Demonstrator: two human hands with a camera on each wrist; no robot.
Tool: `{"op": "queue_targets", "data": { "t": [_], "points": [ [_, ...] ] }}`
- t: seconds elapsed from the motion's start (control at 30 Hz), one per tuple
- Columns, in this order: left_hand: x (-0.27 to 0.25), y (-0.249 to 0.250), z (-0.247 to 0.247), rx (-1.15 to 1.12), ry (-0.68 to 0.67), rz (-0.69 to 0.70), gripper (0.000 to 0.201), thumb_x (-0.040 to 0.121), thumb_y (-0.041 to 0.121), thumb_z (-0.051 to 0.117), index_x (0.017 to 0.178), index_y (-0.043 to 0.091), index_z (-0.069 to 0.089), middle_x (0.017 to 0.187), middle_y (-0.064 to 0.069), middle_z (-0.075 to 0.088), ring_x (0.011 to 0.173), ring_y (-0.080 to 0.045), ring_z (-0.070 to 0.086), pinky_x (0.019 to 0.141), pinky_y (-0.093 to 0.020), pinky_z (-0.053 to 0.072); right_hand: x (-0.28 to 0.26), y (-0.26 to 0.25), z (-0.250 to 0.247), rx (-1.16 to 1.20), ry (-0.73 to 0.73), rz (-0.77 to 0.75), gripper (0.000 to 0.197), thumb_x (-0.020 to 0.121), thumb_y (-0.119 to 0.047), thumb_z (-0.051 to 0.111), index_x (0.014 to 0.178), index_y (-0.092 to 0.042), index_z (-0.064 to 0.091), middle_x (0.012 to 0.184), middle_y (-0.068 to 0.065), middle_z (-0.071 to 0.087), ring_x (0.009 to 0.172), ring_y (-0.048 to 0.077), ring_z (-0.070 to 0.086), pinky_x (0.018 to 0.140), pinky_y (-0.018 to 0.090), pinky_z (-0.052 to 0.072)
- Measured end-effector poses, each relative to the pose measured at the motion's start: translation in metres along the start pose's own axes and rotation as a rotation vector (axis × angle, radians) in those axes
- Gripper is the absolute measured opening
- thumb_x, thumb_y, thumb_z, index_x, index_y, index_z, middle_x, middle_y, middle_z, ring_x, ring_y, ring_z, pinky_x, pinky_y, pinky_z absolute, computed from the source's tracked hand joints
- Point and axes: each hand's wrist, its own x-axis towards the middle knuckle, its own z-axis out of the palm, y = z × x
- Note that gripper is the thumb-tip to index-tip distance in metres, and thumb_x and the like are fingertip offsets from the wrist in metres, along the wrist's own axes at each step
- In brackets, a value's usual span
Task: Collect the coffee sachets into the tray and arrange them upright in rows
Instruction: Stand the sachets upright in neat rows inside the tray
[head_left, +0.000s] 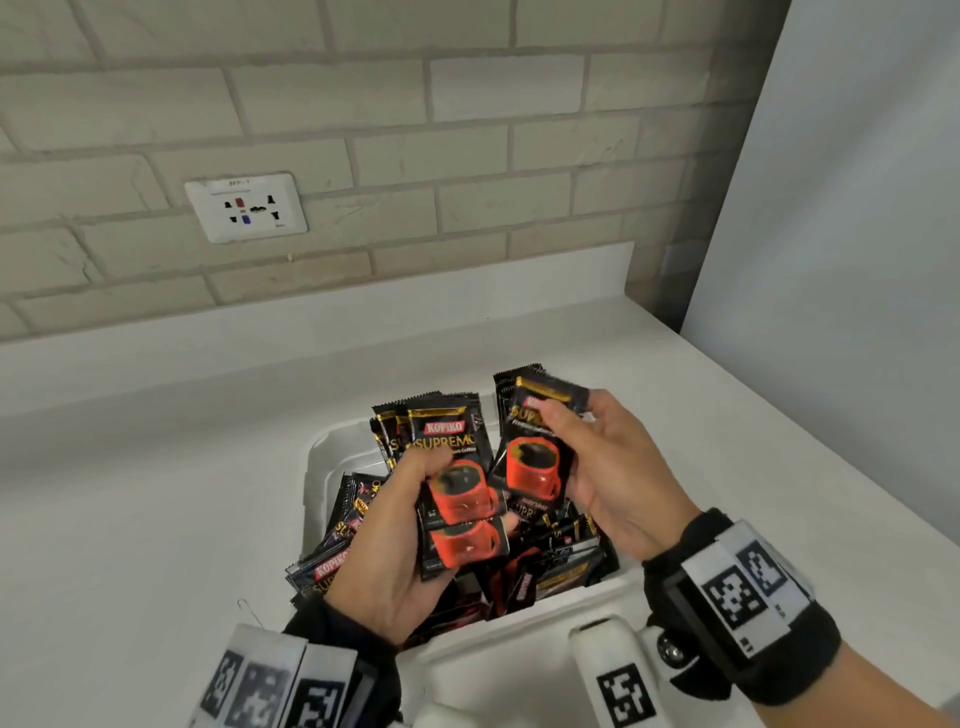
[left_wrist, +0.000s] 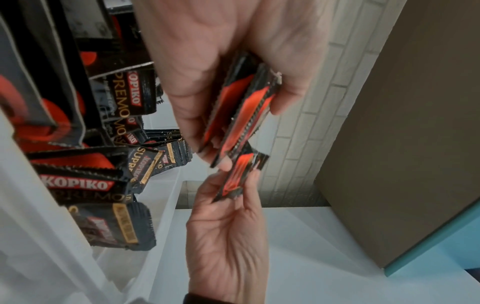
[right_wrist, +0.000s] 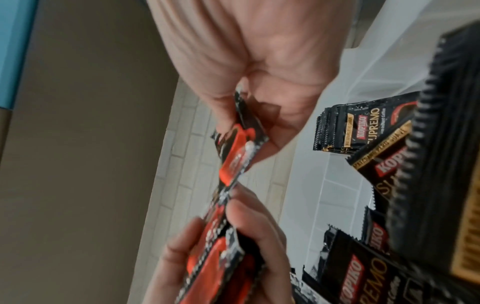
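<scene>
White countertop (head_left: 156, 493) carries the tray (head_left: 317, 457), heaped with loose coffee sachets (head_left: 550, 540). Left hand (head_left: 395, 551) grips a small stack (head_left: 460, 483); at its 2 o'clock, right hand (head_left: 608, 473) pinches one sachet (head_left: 535, 457). Square the edges, cups facing alike, before standing them at 12 o'clock.

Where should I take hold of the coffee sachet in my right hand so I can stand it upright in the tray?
Probably keep the right hand where it is: a pinch grip from the sachet's right side, thumb across the printed front of the single sachet. It is held label up, so its lower edge is free to go down first into the white tray.
</scene>
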Motion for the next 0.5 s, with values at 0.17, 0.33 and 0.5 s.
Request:
{"op": "queue_targets", "data": {
  "t": [0.17,0.33,0.5],
  "points": [
    [0.003,-0.001,-0.005,0.009,0.045,-0.001,0.010,0.081,0.010,0.054,0.081,0.002,0.060,0.067,-0.015,0.067,0.053,-0.025,0.065,0.049,-0.037,0.058,0.000,-0.001,-0.008,0.252,0.030,0.026,0.024,0.080,-0.005,0.057,0.103,-0.011,0.054,0.099,0.009,0.064,0.076,0.019,0.066,0.061,0.036,0.058],
    [0.007,0.000,-0.005,0.134,-0.027,0.071,0.016,0.064,0.008,0.061,0.075,0.008,0.071,0.077,-0.015,0.072,0.061,-0.024,0.069,0.049,-0.033,0.057,0.000,0.002,-0.005,0.189,-0.140,0.070,0.049,0.066,-0.009,0.065,0.114,-0.009,0.056,0.106,0.013,0.067,0.094,0.027,0.066,0.079,0.039,0.056],
    [0.008,-0.005,0.002,0.209,-0.061,0.107,0.022,0.060,-0.001,0.066,0.079,0.007,0.076,0.085,-0.019,0.072,0.070,-0.027,0.071,0.055,-0.034,0.057,0.000,0.010,-0.001,-0.066,-0.174,0.057,0.030,0.073,-0.018,0.063,0.102,-0.011,0.065,0.105,0.011,0.069,0.094,0.025,0.065,0.087,0.037,0.052]
  ]
}}
